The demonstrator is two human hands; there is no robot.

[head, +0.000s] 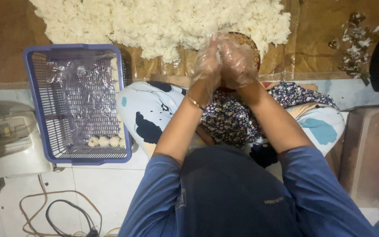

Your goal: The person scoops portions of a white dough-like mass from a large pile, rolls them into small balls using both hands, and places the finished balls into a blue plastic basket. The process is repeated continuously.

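Note:
My left hand (208, 65) and my right hand (237, 63) wear clear plastic gloves and press together around a lump of white rice, which is mostly hidden between the palms. They hover over a small reddish bowl (254, 49) at the near edge of a large heap of cooked white rice (154, 22) spread on a brown sheet (321, 48). A thin gold bangle sits on my left wrist.
A blue plastic basket (38, 131) lined with clear film stands at the left, with three rice balls (104, 141) along its near edge. A white appliance (9, 149) lies further left, cables (62, 210) run on the tiled floor, and scraps (354, 44) sit at the right.

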